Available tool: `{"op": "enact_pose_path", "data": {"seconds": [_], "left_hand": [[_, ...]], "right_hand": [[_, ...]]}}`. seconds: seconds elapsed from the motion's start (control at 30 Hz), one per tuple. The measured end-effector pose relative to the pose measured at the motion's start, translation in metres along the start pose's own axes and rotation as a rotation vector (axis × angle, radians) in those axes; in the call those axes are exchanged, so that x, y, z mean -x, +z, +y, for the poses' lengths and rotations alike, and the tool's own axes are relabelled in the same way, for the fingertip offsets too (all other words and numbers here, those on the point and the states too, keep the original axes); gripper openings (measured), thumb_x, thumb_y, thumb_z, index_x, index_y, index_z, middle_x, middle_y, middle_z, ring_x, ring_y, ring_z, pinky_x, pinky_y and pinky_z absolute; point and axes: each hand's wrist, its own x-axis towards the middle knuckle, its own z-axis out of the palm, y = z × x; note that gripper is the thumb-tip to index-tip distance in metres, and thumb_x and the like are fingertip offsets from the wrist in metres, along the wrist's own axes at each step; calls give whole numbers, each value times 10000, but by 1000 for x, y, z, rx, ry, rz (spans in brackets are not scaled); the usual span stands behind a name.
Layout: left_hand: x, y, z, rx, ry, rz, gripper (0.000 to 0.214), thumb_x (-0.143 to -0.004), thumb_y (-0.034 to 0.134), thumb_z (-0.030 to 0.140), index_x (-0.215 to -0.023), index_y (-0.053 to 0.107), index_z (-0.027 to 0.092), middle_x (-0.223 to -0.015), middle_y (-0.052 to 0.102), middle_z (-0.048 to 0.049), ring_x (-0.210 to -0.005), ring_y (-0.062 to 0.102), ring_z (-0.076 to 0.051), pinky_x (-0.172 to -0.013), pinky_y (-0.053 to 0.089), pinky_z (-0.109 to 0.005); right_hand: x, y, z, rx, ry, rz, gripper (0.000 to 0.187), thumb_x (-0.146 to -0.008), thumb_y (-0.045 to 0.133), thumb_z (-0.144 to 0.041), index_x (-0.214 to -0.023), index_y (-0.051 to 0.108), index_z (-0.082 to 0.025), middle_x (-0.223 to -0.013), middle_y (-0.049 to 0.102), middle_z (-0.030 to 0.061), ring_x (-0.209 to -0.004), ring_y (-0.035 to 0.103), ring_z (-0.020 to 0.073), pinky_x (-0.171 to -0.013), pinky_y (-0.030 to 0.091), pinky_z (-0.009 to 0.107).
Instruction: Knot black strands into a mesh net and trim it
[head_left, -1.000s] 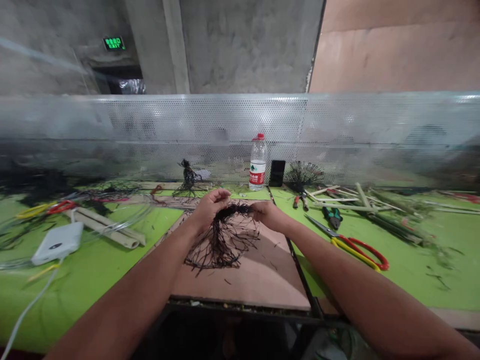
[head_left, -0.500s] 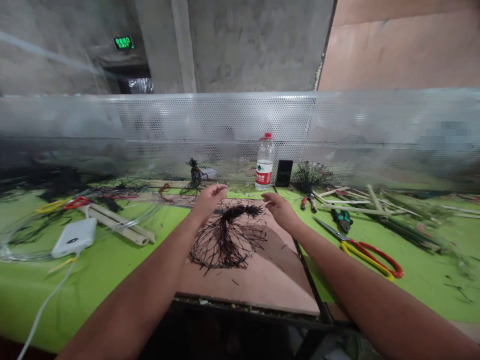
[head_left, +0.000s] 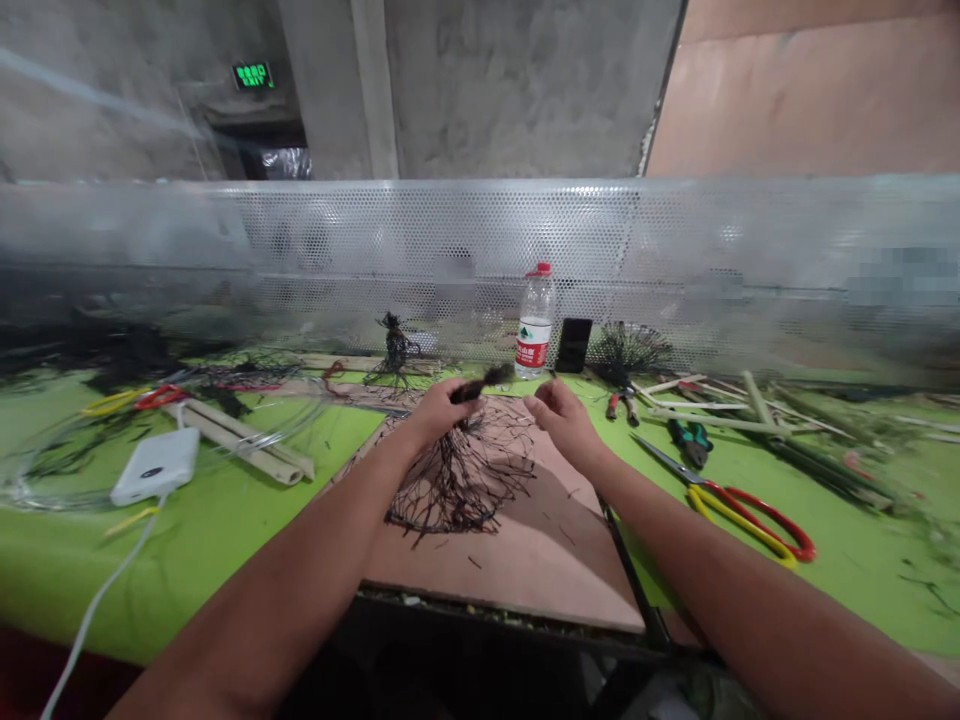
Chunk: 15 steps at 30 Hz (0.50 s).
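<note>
Black wiry bundle (head_left: pixel 465 490) lies splayed across a plywood board (head_left: pixel 510 560), its gathered tuft pinched upward in the left hand (head_left: pixel 436 415); the right hand (head_left: pixel 566 422), loosely curled and empty, hovers just beside it.

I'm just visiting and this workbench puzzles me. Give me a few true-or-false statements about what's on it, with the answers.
1. The left hand grips the top of a black wiry bundle. True.
2. The right hand is holding a pair of scissors. False: it shows nothing in it, and the red-and-yellow-handled scissors lie on the green table off to the right.
3. A plastic water bottle with a red cap stands upright beyond the hands. True.
4. The bundle's lower strands spread directly over the green table. False: they spread over a wooden board.
</note>
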Motion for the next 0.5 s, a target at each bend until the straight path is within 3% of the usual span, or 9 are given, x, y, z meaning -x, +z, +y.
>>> {"op": "enact_pose_path", "data": {"seconds": [0.1,0.23,0.33,0.43,0.5], "left_hand": [[0,0,3,317,-35,213,333,-663,697,427,-841,615,158,-708,588,5,-648,537,-132,-609,420,-242],[-1,-4,8,652,-107,266,296,-677,679,397,-779,618,126,-747,618,-50,-680,569,-148,-617,451,-253],[-4,-8,7,661,-54,292,273,-681,681,391,-754,584,147,-703,597,-25,-679,580,-151,-655,472,-270],[-7,-15,2,478,-20,389,340,-690,680,469,-828,572,178,-688,580,1,-699,575,-150,-706,472,-275],[-9,-20,-2,351,-37,435,435,-709,636,555,-923,581,180,-782,618,-27,-777,583,-170,-747,468,-287]], "right_hand": [[9,2,-9,116,-146,-348,296,-820,543,-464,-790,562,-170,-737,561,19,-660,493,136,-597,385,254],[20,10,-16,210,-322,-792,301,-755,645,-420,-920,628,-169,-851,623,47,-731,535,151,-636,405,250],[21,8,-15,224,-355,-870,373,-754,647,-430,-1007,628,-156,-905,628,71,-775,550,165,-662,429,262],[17,1,-14,180,-421,-886,537,-697,694,-473,-1117,607,-150,-1001,620,104,-862,564,193,-738,453,299],[15,-2,-16,130,-504,-869,521,-692,708,-449,-1120,623,-164,-1036,616,116,-914,566,209,-792,452,327]]}}
